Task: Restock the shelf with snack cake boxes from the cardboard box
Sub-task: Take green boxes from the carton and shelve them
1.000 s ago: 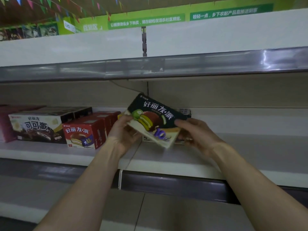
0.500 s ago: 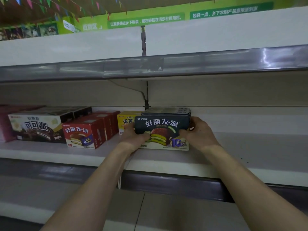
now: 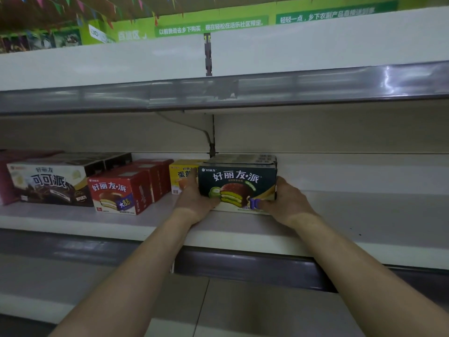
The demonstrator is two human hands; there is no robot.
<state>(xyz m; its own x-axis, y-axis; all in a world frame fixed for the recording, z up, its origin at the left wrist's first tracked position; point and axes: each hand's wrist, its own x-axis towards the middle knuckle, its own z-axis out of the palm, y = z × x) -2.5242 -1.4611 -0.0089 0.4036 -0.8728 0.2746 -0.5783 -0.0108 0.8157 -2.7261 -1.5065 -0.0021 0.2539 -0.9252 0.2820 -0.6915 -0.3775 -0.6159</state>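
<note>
Shop shelf (image 3: 364, 215) at mid-frame already carries several snack boxes left of centre, and both hands, left hand (image 3: 194, 203) and right hand (image 3: 286, 203), grip the dark green box (image 3: 237, 184) standing on it, so restocking looks underway, though the cardboard box is out of view.

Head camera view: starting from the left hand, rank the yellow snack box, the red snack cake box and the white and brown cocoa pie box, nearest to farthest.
1. Yellow snack box: directly behind the left hand, partly hidden by it.
2. Red snack cake box: next along the shelf to the left.
3. White and brown cocoa pie box: farthest left of the three.
</note>
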